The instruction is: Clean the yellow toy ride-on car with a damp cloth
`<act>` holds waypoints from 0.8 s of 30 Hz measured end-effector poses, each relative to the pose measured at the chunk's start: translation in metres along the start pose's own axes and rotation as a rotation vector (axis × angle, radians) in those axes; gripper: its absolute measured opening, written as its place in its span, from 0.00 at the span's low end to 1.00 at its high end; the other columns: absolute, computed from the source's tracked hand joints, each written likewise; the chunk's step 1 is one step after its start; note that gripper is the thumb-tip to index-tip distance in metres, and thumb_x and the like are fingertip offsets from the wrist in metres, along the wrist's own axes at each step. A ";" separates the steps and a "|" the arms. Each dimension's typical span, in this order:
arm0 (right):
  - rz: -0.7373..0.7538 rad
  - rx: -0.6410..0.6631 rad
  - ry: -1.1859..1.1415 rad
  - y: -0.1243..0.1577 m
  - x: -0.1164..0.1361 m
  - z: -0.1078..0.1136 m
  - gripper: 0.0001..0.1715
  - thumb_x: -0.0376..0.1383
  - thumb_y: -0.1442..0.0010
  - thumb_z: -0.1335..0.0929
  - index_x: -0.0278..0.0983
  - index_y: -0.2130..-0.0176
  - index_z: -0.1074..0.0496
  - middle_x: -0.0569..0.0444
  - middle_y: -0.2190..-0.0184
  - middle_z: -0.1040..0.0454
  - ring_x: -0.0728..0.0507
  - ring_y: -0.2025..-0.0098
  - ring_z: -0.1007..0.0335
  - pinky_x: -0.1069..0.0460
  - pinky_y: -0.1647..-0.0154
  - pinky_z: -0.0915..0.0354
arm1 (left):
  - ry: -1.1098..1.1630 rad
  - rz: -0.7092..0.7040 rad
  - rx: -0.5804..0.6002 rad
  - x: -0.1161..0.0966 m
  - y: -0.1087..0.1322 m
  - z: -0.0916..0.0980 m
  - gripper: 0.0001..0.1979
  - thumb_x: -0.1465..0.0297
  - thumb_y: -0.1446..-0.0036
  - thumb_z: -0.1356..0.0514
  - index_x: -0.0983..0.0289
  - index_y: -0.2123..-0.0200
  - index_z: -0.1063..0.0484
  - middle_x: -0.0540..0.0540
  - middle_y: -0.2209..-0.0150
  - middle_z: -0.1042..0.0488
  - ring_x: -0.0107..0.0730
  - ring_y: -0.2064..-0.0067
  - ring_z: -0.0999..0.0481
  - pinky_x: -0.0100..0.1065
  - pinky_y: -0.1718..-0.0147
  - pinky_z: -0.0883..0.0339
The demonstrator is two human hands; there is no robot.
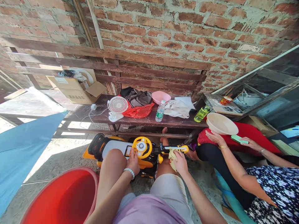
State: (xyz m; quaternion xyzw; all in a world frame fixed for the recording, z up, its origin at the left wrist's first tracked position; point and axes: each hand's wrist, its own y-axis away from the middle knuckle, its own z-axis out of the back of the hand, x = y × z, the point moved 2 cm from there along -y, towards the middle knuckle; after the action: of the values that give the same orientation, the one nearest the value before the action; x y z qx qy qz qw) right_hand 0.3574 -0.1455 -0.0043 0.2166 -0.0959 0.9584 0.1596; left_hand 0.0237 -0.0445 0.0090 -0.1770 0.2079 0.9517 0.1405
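A yellow, white and black toy ride-on car (121,151) lies on the ground between my knees. My left hand (133,161), with a bead bracelet at the wrist, rests on the car beside its yellow steering wheel (141,146), fingers closed over the edge. My right hand (180,161) is closed on a pale yellow cloth (172,158), pressed against the car's yellow handle bar (174,148).
A red tub (63,197) stands at lower left. A wooden bench (140,119) holds a small fan, water bottle, clothes, pink bowl and cardboard box. Another person at right holds a cream basin (220,123) and a green phone. Brick wall behind.
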 end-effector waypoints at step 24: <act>-0.087 -0.010 0.187 -0.048 -0.039 0.012 0.32 0.27 0.44 0.31 0.44 0.43 0.18 0.46 0.39 0.21 0.33 0.38 0.32 0.38 0.37 0.32 | -0.126 -0.026 -0.116 0.005 -0.003 -0.013 0.44 0.82 0.42 0.41 0.74 0.22 0.43 0.74 0.17 0.57 0.57 0.16 0.59 0.57 0.21 0.52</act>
State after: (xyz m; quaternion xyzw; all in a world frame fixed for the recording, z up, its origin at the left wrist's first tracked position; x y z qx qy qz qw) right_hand 0.4118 -0.1146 -0.0053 0.1292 -0.0758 0.9661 0.2103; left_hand 0.0234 -0.0466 -0.0050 -0.1274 0.1406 0.9695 0.1550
